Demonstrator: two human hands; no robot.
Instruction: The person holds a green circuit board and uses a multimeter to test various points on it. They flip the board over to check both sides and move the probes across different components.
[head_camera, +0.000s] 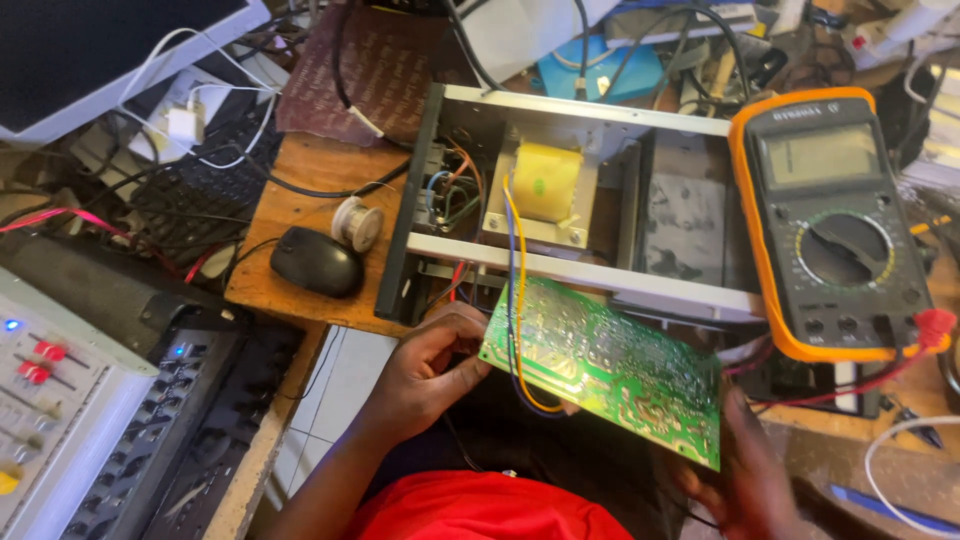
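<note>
Green circuit board (605, 365), solder side up, being held tilted in front of the open metal chassis (570, 200), its long axis running from upper left down to lower right. Left hand (435, 365) is closing its fingers on the board's upper-left edge, thumb on top. Right hand (740, 470) is supporting the lower-right corner from beneath; it is blurred and partly hidden by the board, so its grip cannot be told for sure. Yellow and blue wires (517, 300) are running from the board up into the chassis, toward the yellow transformer (545, 182). Orange multimeter (835, 225) is lying just right of the chassis. Black mouse (317, 262) and solder spool (357, 222) are sitting on the wooden surface (300, 180) left of the chassis.
</note>
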